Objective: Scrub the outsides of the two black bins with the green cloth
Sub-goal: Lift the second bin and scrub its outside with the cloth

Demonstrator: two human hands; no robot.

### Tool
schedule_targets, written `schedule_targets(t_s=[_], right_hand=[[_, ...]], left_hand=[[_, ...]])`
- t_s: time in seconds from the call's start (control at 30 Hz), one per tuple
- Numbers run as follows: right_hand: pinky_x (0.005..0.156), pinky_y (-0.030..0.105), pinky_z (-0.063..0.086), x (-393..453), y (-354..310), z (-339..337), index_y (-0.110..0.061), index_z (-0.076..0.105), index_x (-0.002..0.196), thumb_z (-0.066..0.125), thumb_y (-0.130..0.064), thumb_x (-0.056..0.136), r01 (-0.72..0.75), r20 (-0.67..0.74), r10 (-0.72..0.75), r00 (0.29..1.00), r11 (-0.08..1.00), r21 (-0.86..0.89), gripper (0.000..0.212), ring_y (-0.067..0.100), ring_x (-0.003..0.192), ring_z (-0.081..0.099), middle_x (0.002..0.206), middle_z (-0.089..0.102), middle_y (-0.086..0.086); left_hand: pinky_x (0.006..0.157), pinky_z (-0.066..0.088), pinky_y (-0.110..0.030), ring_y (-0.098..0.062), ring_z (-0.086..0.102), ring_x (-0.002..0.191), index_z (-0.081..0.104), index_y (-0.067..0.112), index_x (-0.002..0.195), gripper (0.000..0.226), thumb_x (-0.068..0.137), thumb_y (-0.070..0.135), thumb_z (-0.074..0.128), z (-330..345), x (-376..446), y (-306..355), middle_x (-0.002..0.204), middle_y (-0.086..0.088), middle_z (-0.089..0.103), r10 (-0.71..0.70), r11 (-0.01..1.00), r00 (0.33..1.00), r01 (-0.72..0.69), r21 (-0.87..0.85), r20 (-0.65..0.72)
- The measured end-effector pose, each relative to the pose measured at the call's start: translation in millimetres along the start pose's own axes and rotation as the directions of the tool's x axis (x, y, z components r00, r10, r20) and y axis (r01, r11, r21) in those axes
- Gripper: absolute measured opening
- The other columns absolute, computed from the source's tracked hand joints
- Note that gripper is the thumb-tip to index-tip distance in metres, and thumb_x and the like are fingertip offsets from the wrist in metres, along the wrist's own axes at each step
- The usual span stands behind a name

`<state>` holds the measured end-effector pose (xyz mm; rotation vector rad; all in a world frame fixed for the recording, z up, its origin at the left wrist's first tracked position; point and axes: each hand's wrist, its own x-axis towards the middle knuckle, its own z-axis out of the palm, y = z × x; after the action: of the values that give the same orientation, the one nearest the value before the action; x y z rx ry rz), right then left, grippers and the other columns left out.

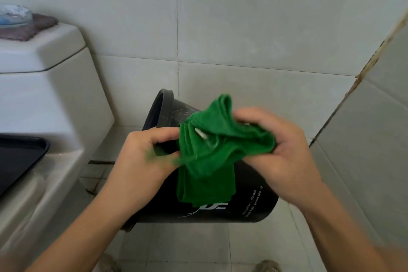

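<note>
A black bin (249, 203) with white lettering lies tipped on the tiled floor, its rim (159, 104) pointing to the far left near the wall. Both hands hold the green cloth (212, 150) bunched up just above the bin. My left hand (145, 157) pinches the cloth's left edge. My right hand (280, 150) grips its right side with curled fingers. A fold of cloth hangs down over the bin's side. Only one bin is in view.
A white toilet (55, 104) stands at the left, its cistern lid carrying a purple cloth (26, 28) and a plastic pack. The dark seat lid (15, 157) shows at the left edge. Tiled walls close in behind and at the right.
</note>
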<state>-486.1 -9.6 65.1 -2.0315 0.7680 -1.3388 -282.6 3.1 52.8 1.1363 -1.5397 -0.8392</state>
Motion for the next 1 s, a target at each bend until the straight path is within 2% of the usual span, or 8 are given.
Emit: schedule_targets(t_s=[0.13, 0.27, 0.33, 0.4, 0.57, 0.8, 0.9, 1.0], right_hand=[[0.098, 0.031, 0.044, -12, 6, 9, -0.017, 0.07, 0.098, 0.058, 0.011, 0.075, 0.128, 0.147, -0.091, 0.985, 0.955, -0.267, 0.038, 0.019, 0.116, 0.056, 0.109, 0.06, -0.006], [0.107, 0.031, 0.034, -19, 5, 6, -0.01, 0.07, 0.091, 0.059, -0.02, 0.073, 0.173, 0.192, -0.111, 0.975, 0.922, -0.345, 0.023, 0.021, 0.124, 0.049, 0.109, 0.058, -0.001], [0.103, 0.032, 0.037, -21, 7, 12, -0.01, 0.07, 0.078, 0.061, -0.041, 0.088, 0.136, 0.087, -0.115, 0.99, 0.943, -0.302, 0.034, 0.022, 0.118, 0.053, 0.099, 0.06, -0.001], [0.095, 0.034, 0.042, -20, 13, 24, -0.011, 0.068, 0.065, 0.055, -0.042, 0.096, 0.098, -0.13, -0.139, 0.982, 0.956, -0.278, 0.046, 0.021, 0.106, 0.058, 0.087, 0.061, -0.004], [0.092, 0.019, 0.043, -16, 16, 43, -0.031, 0.068, 0.081, 0.067, -0.036, 0.081, -0.109, -0.422, 0.024, 0.906, 0.978, -0.178, 0.005, 0.012, 0.107, 0.058, 0.105, 0.058, -0.011], [0.086, 0.014, 0.047, -14, 10, 43, -0.037, 0.061, 0.113, 0.067, -0.049, 0.069, -0.287, -0.405, 0.273, 0.872, 0.958, 0.027, 0.046, 0.003, 0.107, 0.061, 0.111, 0.063, -0.014], [0.092, 0.031, 0.052, -17, 10, 44, -0.048, 0.043, 0.13, 0.07, -0.066, 0.05, -0.495, -0.349, 0.455, 0.819, 0.868, -0.031, 0.087, 0.002, 0.11, 0.058, 0.112, 0.058, -0.022], [0.093, 0.039, 0.052, -14, 6, 40, -0.043, 0.05, 0.126, 0.066, -0.074, 0.042, -0.575, -0.34, 0.511, 0.789, 0.809, -0.119, 0.091, 0.005, 0.11, 0.058, 0.113, 0.06, -0.019]], left_hand=[[0.072, 0.049, -0.008, 0.005, 0.071, 0.081, 0.079, 0.03, 0.087, 0.047, 0.078, -0.015, 0.069, -4, 0, 2, 0.084, 0.016, 0.078, 0.026, 1.0, 1.0, -0.026, 0.001, -0.018], [0.077, 0.053, -0.015, -0.003, 0.072, 0.085, 0.079, 0.037, 0.09, 0.037, 0.074, 0.004, 0.075, -5, 0, 0, 0.088, 0.011, 0.078, 0.053, 0.998, 0.998, -0.054, -0.019, -0.042], [0.075, 0.053, -0.014, -0.001, 0.071, 0.083, 0.078, 0.043, 0.087, 0.036, 0.071, 0.012, 0.07, -3, -1, 1, 0.087, 0.014, 0.077, 0.081, 0.996, 0.994, -0.083, -0.032, -0.067], [0.072, 0.05, -0.008, 0.004, 0.07, 0.082, 0.076, 0.05, 0.083, 0.042, 0.071, 0.011, 0.068, 0, -3, 4, 0.087, 0.02, 0.075, 0.119, 0.992, 0.99, -0.122, -0.034, -0.08], [0.074, 0.049, -0.005, 0.008, 0.068, 0.089, 0.074, 0.056, 0.087, 0.053, 0.075, 0.005, 0.066, 7, -7, 6, 0.092, 0.027, 0.072, 0.194, 0.979, 0.978, -0.197, -0.041, -0.077], [0.073, 0.048, -0.005, 0.008, 0.068, 0.087, 0.073, 0.056, 0.089, 0.053, 0.074, 0.006, 0.066, 7, -7, 1, 0.092, 0.023, 0.074, 0.19, 0.979, 0.974, -0.197, -0.043, -0.125], [0.072, 0.047, -0.004, 0.009, 0.068, 0.085, 0.072, 0.06, 0.088, 0.055, 0.074, 0.007, 0.067, 7, -8, 2, 0.09, 0.026, 0.073, 0.203, 0.978, 0.97, -0.207, -0.014, -0.133], [0.071, 0.047, -0.004, 0.008, 0.068, 0.085, 0.071, 0.06, 0.087, 0.053, 0.073, 0.009, 0.068, 7, -8, 2, 0.091, 0.023, 0.073, 0.205, 0.979, 0.969, -0.206, 0.006, -0.141]])
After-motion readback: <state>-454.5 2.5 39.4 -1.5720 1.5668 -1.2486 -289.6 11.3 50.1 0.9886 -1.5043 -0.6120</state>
